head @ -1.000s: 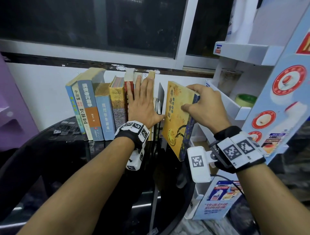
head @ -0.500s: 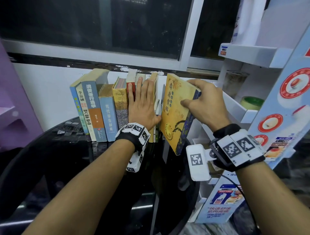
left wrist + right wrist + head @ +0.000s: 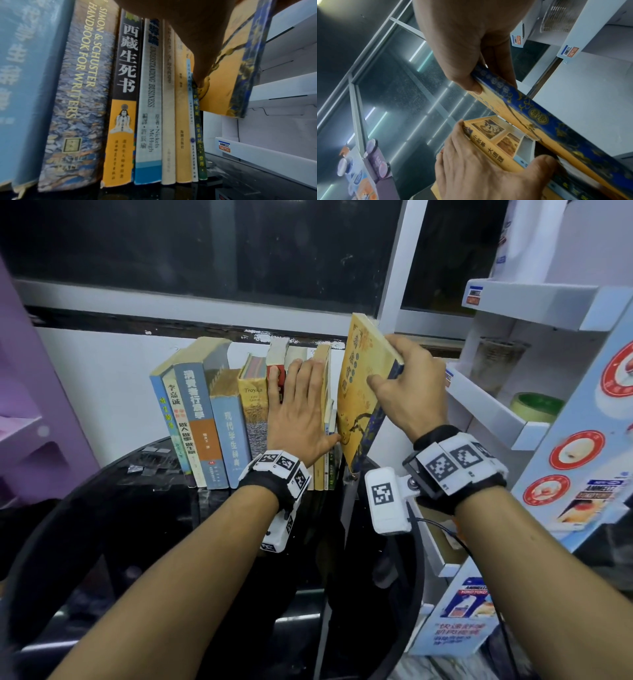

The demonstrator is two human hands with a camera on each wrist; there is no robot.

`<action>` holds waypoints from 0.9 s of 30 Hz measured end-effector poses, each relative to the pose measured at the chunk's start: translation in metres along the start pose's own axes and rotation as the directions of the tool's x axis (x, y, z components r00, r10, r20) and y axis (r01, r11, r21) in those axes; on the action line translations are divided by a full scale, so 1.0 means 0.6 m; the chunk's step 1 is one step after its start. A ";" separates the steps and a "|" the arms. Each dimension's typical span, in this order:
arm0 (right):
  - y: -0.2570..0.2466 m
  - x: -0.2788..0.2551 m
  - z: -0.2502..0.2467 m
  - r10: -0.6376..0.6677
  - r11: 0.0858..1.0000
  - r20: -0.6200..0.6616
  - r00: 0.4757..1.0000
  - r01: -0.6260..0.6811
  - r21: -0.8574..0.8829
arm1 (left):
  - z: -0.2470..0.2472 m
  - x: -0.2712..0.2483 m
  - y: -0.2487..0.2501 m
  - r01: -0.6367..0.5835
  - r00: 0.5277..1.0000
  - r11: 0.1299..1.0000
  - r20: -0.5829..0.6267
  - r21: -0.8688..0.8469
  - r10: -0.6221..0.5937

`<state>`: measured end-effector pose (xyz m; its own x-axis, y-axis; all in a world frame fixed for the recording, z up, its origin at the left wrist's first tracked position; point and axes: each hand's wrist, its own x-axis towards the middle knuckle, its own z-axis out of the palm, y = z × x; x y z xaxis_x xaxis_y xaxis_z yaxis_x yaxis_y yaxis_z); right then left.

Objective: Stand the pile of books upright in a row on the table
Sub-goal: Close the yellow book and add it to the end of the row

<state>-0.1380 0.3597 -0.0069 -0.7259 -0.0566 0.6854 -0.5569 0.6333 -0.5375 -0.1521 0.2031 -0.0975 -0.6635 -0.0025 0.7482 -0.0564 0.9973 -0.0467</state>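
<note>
A row of upright books (image 3: 219, 419) stands on the black round table (image 3: 144, 542), spines toward me. My left hand (image 3: 301, 409) lies flat with straight fingers against the spines at the row's right end (image 3: 181, 121), its thumb touching the yellow book. My right hand (image 3: 407, 385) grips that yellow book with a blue spine (image 3: 356, 392), thumb on the cover and fingers behind. In the left wrist view the yellow book (image 3: 228, 81) hangs tilted above the table, just right of the last thin spine. The right wrist view shows the blue spine (image 3: 530, 115) pinched near its top.
A white cardboard display shelf (image 3: 496, 412) stands close on the right, holding a tape roll (image 3: 534, 405) and a clear cup (image 3: 496, 364). The white wall and dark window (image 3: 205, 251) are behind the row. A purple stand (image 3: 30, 405) is at the left.
My right hand has raised the yellow book and tipped it nearer to upright, bringing it closer to the row's right end. The left hand has stayed pressed on the spines.
</note>
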 end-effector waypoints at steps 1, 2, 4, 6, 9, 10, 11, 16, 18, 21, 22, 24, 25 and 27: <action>0.003 0.000 0.007 0.006 1.000 -0.003 1.000 -0.006 0.001 | 0.001 0.000 0.000 -0.002 1.000 1.000 -0.001 0.008 0.002; 0.006 0.000 0.014 0.012 1.000 -0.005 1.000 -0.012 0.003 | 0.001 0.000 0.000 -0.004 1.000 1.000 -0.003 0.012 0.004; 0.010 0.002 0.026 0.014 1.000 -0.010 1.000 -0.014 0.002 | 0.003 0.000 0.000 -0.006 1.000 1.000 -0.009 0.012 0.006; 0.012 0.006 0.033 0.015 1.000 -0.011 1.000 -0.015 -0.005 | 0.004 0.000 -0.001 -0.009 1.000 1.000 -0.018 0.017 0.009; 0.015 0.013 0.044 0.026 1.000 0.015 1.000 -0.026 -0.017 | 0.005 -0.001 -0.002 -0.010 1.000 1.000 -0.027 0.019 0.011; 0.016 0.015 0.047 0.032 0.999 0.024 0.999 -0.031 -0.025 | 0.006 -0.001 -0.001 -0.009 1.000 1.000 -0.029 0.015 0.010; 0.016 0.016 0.052 0.037 0.999 0.031 0.999 -0.036 -0.033 | 0.006 -0.001 0.000 -0.007 0.999 1.000 -0.034 0.012 0.008; 0.022 0.013 0.075 0.063 0.997 0.042 0.997 -0.061 -0.040 | 0.008 0.000 0.000 -0.005 0.999 1.000 -0.040 -0.001 0.005; 0.025 0.010 0.081 0.066 0.997 0.034 0.997 -0.065 -0.041 | 0.010 0.000 -0.002 -0.011 0.999 1.000 -0.042 0.002 0.012; 0.030 0.010 0.085 0.100 0.993 0.065 0.993 -0.095 -0.075 | 0.011 0.000 -0.003 -0.015 0.999 1.000 -0.051 0.008 0.016; 0.034 0.009 0.086 0.115 0.991 0.078 0.990 -0.108 -0.084 | 0.012 -0.001 -0.003 -0.015 0.999 1.000 -0.053 0.007 0.015; 0.040 0.005 0.086 0.135 0.988 0.091 0.987 -0.127 -0.082 | 0.012 0.000 -0.004 -0.018 0.998 1.000 -0.057 0.008 0.019; 0.043 0.003 0.086 0.135 0.988 0.103 0.985 -0.127 -0.083 | 0.012 -0.001 -0.005 -0.020 0.998 1.000 -0.056 0.009 0.021; 0.043 0.001 0.082 0.123 0.989 0.146 0.982 -0.109 -0.104 | 0.011 -0.001 -0.005 -0.022 0.998 1.000 -0.053 0.014 0.022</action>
<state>-0.1728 0.3382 -0.0446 -0.8400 -0.0899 0.5351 -0.4296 0.7126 -0.5546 -0.1563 0.1994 -0.1019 -0.6238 0.0237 0.7812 -0.0522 0.9960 -0.0720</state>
